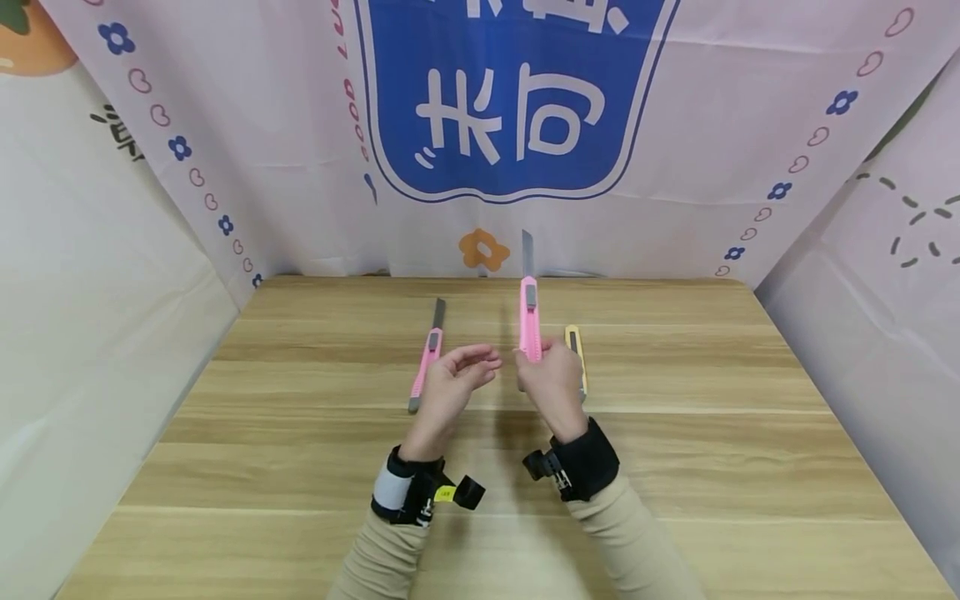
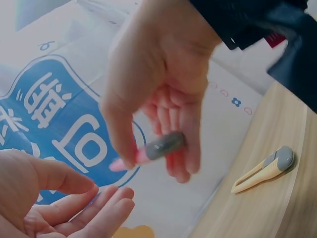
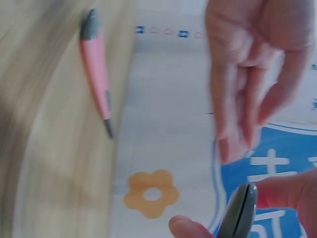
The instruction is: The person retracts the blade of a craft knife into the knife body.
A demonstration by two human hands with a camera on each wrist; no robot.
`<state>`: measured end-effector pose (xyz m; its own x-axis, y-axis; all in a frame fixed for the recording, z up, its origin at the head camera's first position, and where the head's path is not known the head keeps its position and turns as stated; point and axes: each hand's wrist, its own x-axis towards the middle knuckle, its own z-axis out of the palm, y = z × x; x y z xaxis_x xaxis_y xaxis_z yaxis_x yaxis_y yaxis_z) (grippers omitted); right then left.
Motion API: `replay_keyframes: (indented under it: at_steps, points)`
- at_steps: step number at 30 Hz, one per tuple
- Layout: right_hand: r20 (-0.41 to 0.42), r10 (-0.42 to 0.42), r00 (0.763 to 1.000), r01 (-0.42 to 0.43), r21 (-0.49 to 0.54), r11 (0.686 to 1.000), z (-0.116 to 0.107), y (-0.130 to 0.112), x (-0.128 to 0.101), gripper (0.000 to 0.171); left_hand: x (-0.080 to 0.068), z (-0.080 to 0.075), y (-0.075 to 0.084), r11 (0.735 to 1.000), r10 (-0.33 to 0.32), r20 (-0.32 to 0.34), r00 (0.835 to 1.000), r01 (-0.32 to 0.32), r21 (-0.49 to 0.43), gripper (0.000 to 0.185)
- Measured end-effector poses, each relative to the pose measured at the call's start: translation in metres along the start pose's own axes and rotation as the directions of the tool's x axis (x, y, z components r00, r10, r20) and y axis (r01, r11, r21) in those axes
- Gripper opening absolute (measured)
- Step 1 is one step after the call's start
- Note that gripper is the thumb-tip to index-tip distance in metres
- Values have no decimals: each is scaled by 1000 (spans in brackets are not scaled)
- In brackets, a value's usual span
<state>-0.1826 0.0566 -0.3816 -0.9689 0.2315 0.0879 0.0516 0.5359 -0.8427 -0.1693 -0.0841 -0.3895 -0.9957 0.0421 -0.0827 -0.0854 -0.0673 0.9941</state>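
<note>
Right hand gripping pink knife, blade out

A pink knife and a yellow knife flank the hands; bare table lies open on both sides.

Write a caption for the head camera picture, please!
Right hand holds a pink knife upright, left hand open beside it.

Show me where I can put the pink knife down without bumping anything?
Bare wood lies at the table's right, past the yellow knife, and at its left, beyond the lying pink knife. The middle, around both hands, is crowded.
</note>
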Motion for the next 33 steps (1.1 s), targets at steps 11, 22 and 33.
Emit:
replay_keyframes:
  at_steps: [11,22,33]
  points:
    - [-10,-25,1000,26,99,995,-11,-3,-16,36,-4,13,-3,991,69,143,987,-84,107,45]
    - [-68,-33,997,38,69,997,-6,1,-22,34,-7,28,-10,985,26,144,989,-50,167,44]
    - [-55,-39,998,44,102,994,-4,-2,-22,37,-7,27,-12,989,30,99,995,-45,144,42]
